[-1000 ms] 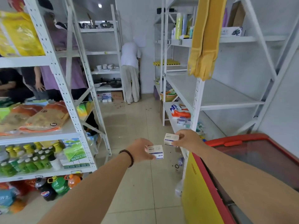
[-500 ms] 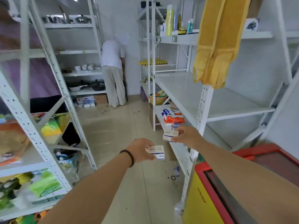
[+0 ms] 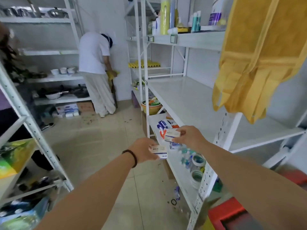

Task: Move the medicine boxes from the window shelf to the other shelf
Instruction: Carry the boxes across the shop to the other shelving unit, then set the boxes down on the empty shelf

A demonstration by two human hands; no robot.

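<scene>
My left hand (image 3: pixel 144 151) grips a small white and blue medicine box (image 3: pixel 159 151) out in front of me over the aisle floor. My right hand (image 3: pixel 188 136) pinches a second, similar medicine box (image 3: pixel 171 135), a little higher and further right. That box hovers just above the low tier (image 3: pixel 178 173) of the white shelf unit on my right, near several packets and tape rolls lying there. Both arms are stretched forward.
A wide bare shelf board (image 3: pixel 186 100) runs above the low tier. Yellow garments (image 3: pixel 259 60) hang at the upper right. A red-rimmed chest (image 3: pixel 232 213) is by my right side. A person in white (image 3: pixel 96 70) stands at the far wall. Stocked racks (image 3: pixel 29 130) line the left.
The view has swung right and moved closer to the right shelf unit. Both hands, each with its box, have come nearer the low tier; the right hand's box is now over it.
</scene>
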